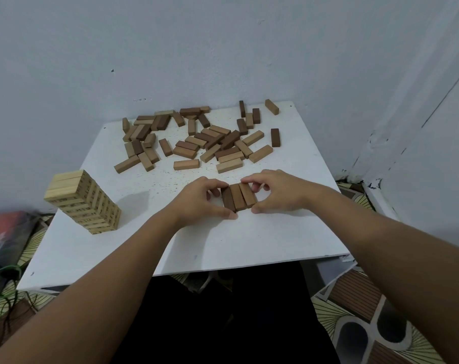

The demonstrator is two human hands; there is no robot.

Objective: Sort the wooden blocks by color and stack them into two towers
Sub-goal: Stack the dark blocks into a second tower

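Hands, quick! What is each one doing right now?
Left hand: fingers curled, pinching the row of three dark brown wooden blocks on the white table.
Right hand: pinching the same row from the other side.

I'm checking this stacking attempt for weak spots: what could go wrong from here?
1. The three dark blocks pressed together by the left hand and right hand could end up skewed, giving a crooked base.
2. The loose pile mixes similar browns, so a shade could be missorted.
3. The light tower stands near the table's left edge; a bump could topple it.
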